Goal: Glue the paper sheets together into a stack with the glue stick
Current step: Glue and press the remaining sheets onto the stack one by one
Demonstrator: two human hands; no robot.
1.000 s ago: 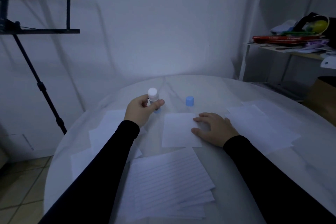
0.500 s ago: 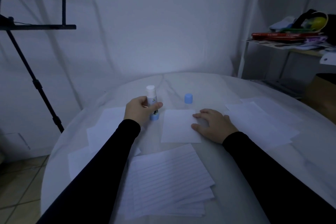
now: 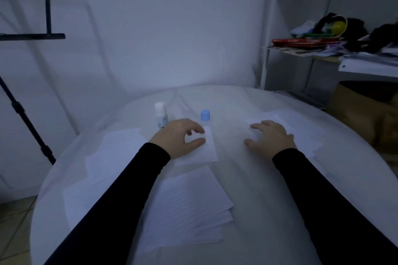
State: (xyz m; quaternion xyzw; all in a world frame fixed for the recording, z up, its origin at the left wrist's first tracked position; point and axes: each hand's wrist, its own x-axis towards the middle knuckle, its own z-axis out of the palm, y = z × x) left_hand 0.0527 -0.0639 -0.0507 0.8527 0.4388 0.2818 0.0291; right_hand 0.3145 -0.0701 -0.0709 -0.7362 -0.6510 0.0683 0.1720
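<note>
I've got my left hand (image 3: 181,137) loosely curled over the sheet (image 3: 210,148), steadying it; right hand (image 3: 270,136) flat on spare sheets (image 3: 301,129); glue stick (image 3: 161,115) stands free.

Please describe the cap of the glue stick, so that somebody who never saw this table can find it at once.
Look at the round white table, toward its far side, between the two hands. Just beyond the small sheet under the left hand stands the blue cap, right of the glue stick. It is the only blue thing there, short and apart from the stick.
</note>
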